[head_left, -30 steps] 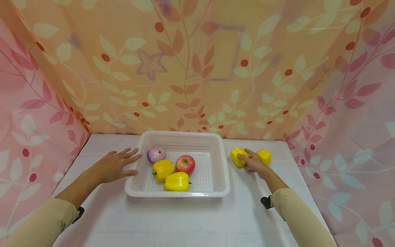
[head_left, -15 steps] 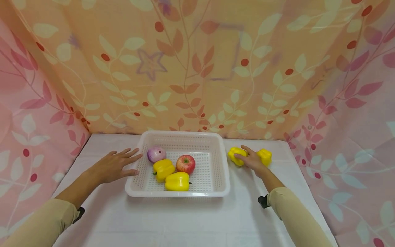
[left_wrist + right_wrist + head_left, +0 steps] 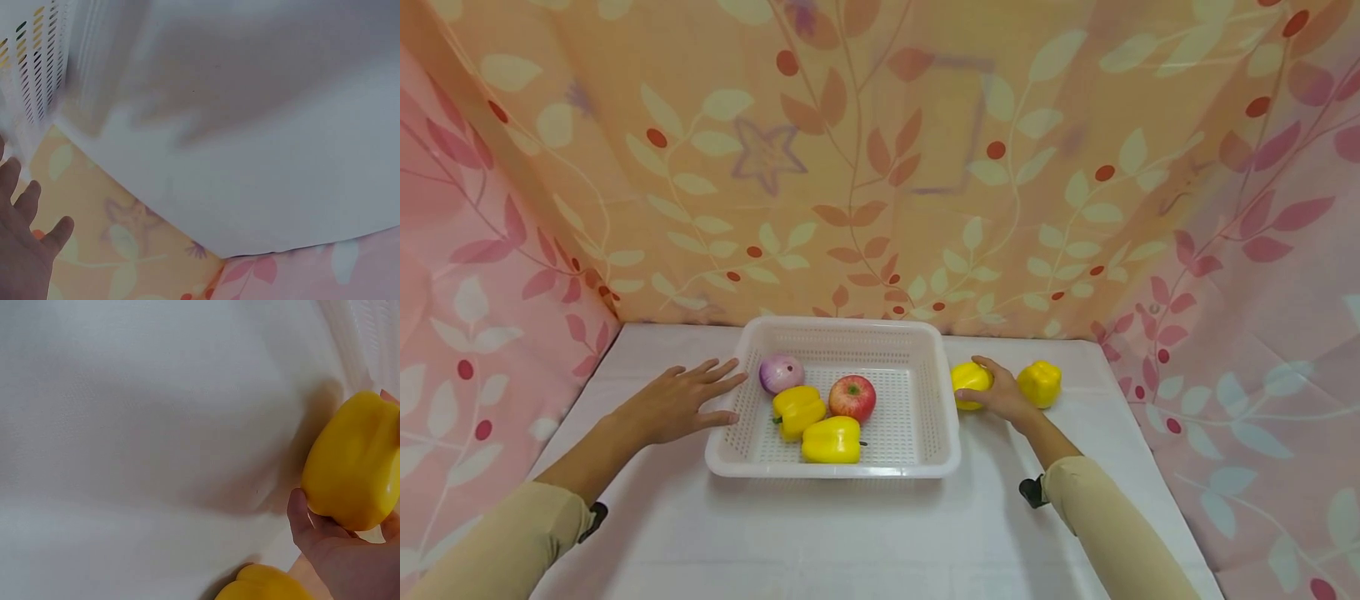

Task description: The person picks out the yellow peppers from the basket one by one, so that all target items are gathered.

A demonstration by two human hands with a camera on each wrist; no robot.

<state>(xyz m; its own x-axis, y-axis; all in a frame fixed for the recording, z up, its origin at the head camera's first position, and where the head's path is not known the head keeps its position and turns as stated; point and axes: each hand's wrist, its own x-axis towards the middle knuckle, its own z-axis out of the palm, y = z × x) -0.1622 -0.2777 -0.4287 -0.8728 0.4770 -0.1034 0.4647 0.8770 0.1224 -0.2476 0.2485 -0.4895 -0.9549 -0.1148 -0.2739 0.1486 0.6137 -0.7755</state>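
Just right of the white plastic basket [image 3: 831,472], my right hand [image 3: 1006,393] grips a yellow bell pepper [image 3: 970,385] between thumb and fingers. In the right wrist view that pepper [image 3: 353,462] looks slightly off the cloth, near the basket's side. A second yellow bell pepper [image 3: 1040,384] lies behind the hand to the right. My left hand [image 3: 681,402] has its fingers spread, next to the basket's left rim; whether it touches the rim I cannot tell. Inside the basket are a purple onion [image 3: 781,374], a red apple [image 3: 852,398] and two yellow bell peppers [image 3: 831,440].
A white cloth [image 3: 880,533] covers the table. Patterned orange fabric [image 3: 880,167] hangs behind it, and pink fabric [image 3: 460,333] closes off both sides. Cream sleeves and dark wrist straps show on both arms.
My right hand has moved left with the yellow pepper, away from the other pepper and close to the basket's right rim. The left hand has stayed in place.
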